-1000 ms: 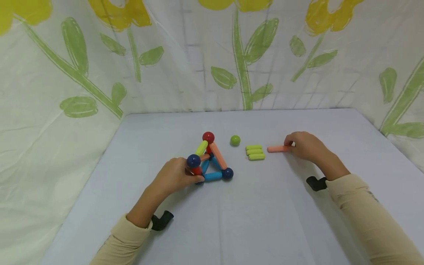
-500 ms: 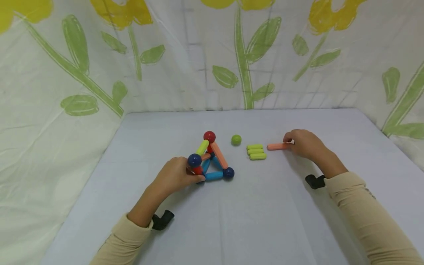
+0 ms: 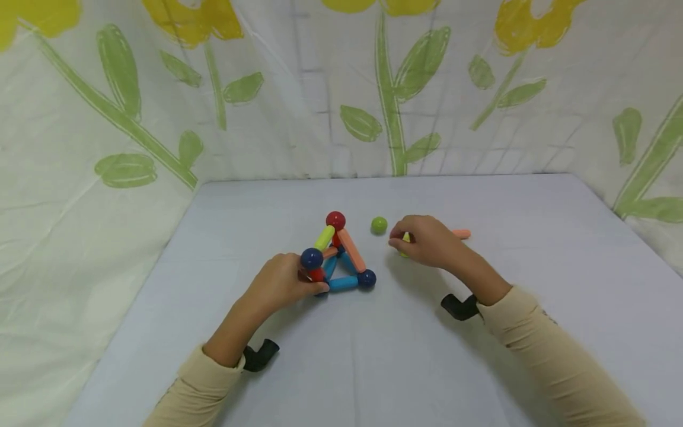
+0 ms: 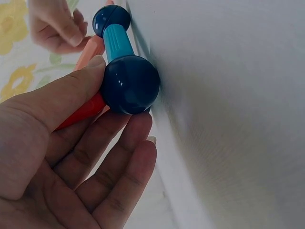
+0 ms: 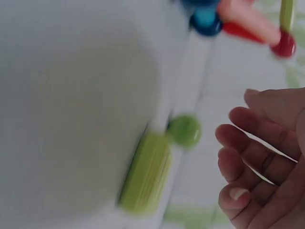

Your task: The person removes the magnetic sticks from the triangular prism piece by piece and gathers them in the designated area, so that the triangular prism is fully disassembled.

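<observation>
Small dark marks on the right beige fabric sleeve [image 3: 555, 356] are too small to read. A glossy, plastic-looking ball-and-stick frame [image 3: 349, 248] stands on the white cloth-covered table [image 3: 405, 356], left of its middle, on a triangular blue base. Visible in it are 1 red ball [image 3: 335, 220], 4 navy balls [image 3: 366, 279], 3 ridged blue sticks [image 3: 343, 284], 2 red sticks [image 3: 316, 274], 2 orange sticks [image 3: 354, 255] and 1 yellow-green stick [image 3: 324, 238].

The left hand [image 3: 280, 283] grips the frame at its near left corner, thumb beside the lower navy ball. The right hand [image 3: 424, 242] holds nothing, its fingers loosely curved above loose yellow-green sticks [image 3: 405, 254], which it mostly hides; their number cannot be told. Just left of it lies 1 shiny green ball [image 3: 379, 225]; beyond its wrist, 1 loose orange stick [image 3: 461, 234], partly covered.
</observation>
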Action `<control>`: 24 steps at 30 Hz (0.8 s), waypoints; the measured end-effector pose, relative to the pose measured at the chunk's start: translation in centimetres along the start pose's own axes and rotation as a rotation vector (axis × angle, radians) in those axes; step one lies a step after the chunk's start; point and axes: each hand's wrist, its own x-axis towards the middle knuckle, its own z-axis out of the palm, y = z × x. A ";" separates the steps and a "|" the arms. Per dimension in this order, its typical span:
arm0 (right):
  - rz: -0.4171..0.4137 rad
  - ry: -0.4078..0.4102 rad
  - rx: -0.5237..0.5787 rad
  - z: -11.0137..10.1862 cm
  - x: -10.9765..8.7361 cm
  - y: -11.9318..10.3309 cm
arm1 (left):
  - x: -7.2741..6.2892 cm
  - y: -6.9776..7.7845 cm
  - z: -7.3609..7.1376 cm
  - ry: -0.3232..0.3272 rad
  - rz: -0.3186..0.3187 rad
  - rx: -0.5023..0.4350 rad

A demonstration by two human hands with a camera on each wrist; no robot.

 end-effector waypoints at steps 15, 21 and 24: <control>-0.187 0.016 0.346 2.6 5.5 -5.2 | 0.0 -0.2 -0.1 0.007 0.050 -0.022; -0.223 -0.028 0.394 2.7 6.7 -5.5 | 0.0 -0.4 -0.1 -0.003 0.058 -0.030; -0.145 -0.049 0.464 2.7 6.9 -5.8 | 0.0 -0.4 -0.1 -0.003 0.062 -0.033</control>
